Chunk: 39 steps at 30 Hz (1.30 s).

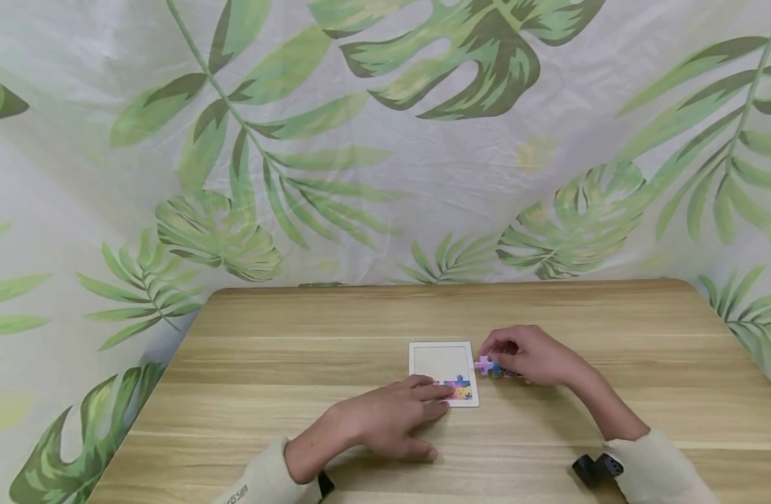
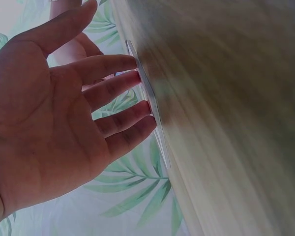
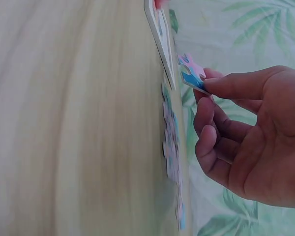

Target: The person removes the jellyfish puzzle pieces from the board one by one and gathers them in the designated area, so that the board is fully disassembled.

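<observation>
A white puzzle tray lies on the table, with colourful joined pieces along its lower edge. My left hand has its fingers extended, the tips touching the tray's lower left part and covering some of the pieces. In the left wrist view, the palm of the left hand holds nothing. Just right of the tray, my right hand pinches a pink and blue jigsaw piece between thumb and index finger, raised above the table. Its other fingers are curled.
Several loose jigsaw pieces lie on the table beneath the right hand, partly hidden by it from above. The wooden table ends at a leaf-patterned cloth behind and at both sides.
</observation>
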{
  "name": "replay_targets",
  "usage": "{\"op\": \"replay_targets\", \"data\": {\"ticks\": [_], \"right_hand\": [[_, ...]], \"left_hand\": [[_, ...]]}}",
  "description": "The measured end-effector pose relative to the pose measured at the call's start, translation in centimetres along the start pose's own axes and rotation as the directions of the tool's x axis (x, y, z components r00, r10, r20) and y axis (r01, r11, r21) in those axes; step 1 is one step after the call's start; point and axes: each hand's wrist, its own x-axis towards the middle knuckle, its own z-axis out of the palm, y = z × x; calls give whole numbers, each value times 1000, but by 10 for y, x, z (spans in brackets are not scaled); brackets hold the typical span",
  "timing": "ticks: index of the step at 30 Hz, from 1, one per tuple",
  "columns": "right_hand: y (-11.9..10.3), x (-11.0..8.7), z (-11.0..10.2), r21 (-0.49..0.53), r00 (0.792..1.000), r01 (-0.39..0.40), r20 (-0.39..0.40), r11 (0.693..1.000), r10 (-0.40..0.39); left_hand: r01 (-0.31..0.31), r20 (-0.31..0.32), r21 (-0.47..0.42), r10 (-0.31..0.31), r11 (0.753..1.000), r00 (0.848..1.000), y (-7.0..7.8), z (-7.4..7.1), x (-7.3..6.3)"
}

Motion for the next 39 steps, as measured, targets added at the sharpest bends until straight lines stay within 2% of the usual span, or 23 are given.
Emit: {"op": "replay_targets", "data": {"ticks": [13, 24, 39], "right_hand": [[23, -26, -15, 3, 1000, -26, -1, 1000, 26], [38, -50, -29, -2, 999, -43, -33, 999, 43], [54, -68, -39, 24, 998, -67, 0, 997, 67]], "left_hand": [[5, 3, -13, -5, 1000, 1000, -1, 3, 0], [10, 14, -21, -10, 1000, 1000, 0, 2, -3], [1, 17, -32, 0, 999, 1000, -2, 2, -3]]}}
